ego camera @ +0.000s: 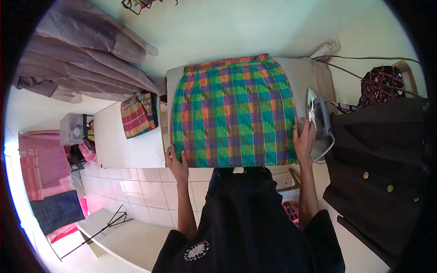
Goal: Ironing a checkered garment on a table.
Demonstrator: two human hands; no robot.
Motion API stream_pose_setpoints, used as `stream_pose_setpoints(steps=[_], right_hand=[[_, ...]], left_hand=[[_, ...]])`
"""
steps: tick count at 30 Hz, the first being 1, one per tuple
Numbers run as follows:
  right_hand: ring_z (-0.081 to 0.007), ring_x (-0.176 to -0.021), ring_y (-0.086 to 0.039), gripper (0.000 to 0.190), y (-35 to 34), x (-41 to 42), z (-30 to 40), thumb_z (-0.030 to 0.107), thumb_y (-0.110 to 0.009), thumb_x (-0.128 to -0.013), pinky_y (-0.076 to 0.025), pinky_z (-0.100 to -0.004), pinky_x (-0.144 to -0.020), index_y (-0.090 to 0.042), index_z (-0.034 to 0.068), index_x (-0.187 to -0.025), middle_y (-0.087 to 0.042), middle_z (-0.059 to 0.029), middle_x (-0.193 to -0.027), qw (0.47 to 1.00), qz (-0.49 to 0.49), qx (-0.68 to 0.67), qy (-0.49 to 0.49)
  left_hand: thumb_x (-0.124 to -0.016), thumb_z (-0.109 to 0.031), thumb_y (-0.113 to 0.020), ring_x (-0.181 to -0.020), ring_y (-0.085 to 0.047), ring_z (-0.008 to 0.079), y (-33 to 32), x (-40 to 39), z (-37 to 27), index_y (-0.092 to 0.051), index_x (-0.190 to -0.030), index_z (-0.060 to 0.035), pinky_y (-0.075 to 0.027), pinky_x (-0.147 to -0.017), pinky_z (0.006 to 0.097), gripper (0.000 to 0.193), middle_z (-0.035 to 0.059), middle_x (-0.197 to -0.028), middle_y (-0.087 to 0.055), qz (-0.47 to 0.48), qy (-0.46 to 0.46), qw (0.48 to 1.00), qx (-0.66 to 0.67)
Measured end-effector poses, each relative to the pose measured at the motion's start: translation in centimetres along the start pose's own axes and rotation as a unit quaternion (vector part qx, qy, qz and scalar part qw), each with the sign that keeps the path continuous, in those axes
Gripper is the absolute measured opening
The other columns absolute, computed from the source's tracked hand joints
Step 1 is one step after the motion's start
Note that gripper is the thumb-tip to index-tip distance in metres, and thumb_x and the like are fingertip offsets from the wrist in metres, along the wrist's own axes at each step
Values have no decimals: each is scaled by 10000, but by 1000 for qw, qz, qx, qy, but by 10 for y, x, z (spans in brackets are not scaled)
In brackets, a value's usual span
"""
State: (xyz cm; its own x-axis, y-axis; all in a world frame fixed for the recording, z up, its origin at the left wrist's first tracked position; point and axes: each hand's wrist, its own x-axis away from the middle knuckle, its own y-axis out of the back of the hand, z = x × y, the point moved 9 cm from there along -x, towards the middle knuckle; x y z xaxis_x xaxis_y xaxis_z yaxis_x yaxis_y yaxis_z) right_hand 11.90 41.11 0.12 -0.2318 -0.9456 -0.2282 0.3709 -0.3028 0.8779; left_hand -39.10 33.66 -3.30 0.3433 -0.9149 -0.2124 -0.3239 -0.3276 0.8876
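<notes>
A multicoloured checked skirt [232,116] with a gathered waistband lies spread on a grey cloth-covered board [286,68], its waistband towards the wall. My left hand [176,163] rests at the skirt's near left corner, thumb and fingers apart. At the right edge, my right hand [304,138] touches the fabric with its fingers spread; its fingertips are close to the clothes iron. That iron [319,114], grey with a shiny soleplate, lies on the board just right of the skirt, its pale cord curving down beside it. Neither hand is on the iron's handle.
A white table [136,150] at left bears a folded plaid cloth [141,114]. Grey-purple cloth [92,58] hangs above it. Dark cables [365,58] cross at the upper right. A dark buttoned garment [375,153] hangs at right. A black stand [109,225] is at lower left.
</notes>
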Motion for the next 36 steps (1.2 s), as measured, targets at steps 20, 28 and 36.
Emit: stream_pose_setpoints(steps=[20, 28, 36], right_hand=[[-131, -708, -576, 232, -42, 120, -100, 108, -757, -796, -464, -294, -663, -596, 34, -946, -622, -39, -780, 955, 106, -195, -199], [-57, -725, -537, 208, -33, 127, -87, 22, -730, -802, -422, -222, -677, -604, 66, -961, -586, 51, -790, 919, 85, -322, -209], [-78, -821, -574, 255, -55, 151, -115, 24, -755, -780, -452, -252, -749, -607, 47, -986, -631, 5, -872, 914, 263, -235, -201]], left_hand=[[-849, -231, -758, -787, -588, 149, -19, 45, 114, -491, -1151, -22, -533, -684, 292, 453, 80, -837, -600, -20, 156, 944, 291], [-821, -222, -785, -757, -544, 111, -42, 65, 120, -409, -1265, -34, -443, -618, 226, 611, 47, -847, -580, 106, 277, 833, 467], [-794, -165, -797, -721, -583, 82, -21, 50, 122, -636, -1136, 55, -425, -606, 218, 438, 76, -848, -700, 122, 197, 892, 388]])
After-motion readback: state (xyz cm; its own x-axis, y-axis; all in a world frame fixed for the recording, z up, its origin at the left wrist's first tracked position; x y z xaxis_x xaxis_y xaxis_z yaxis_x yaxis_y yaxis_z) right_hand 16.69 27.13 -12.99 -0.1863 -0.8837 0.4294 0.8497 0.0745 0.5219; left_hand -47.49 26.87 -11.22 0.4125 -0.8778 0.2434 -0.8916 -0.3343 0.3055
